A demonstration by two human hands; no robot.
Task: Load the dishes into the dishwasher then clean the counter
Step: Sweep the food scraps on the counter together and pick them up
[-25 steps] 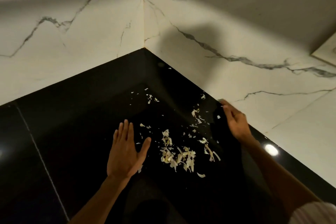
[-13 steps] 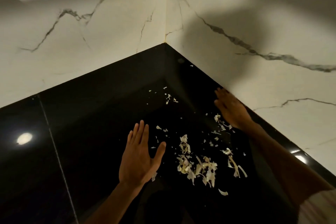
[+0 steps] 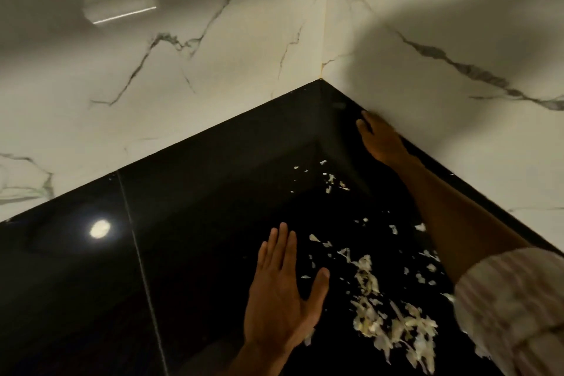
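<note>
Where two marble walls meet, no readable writing | counter (image 3: 198,223): one, black | scraps (image 3: 393,323): many, uncounted, right of left hand (image 3: 282,299) | left hand: flat, fingers spread | right hand (image 3: 381,139): flat, fingers together, near corner

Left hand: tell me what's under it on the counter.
The left hand lies flat on the black counter. One pale scrap pokes out beside its wrist; anything beneath the palm is covered.

Left hand (image 3: 282,299) lies flat, fingers straight; right hand (image 3: 381,140) reaches forward, arm extended, fingers straight
</note>
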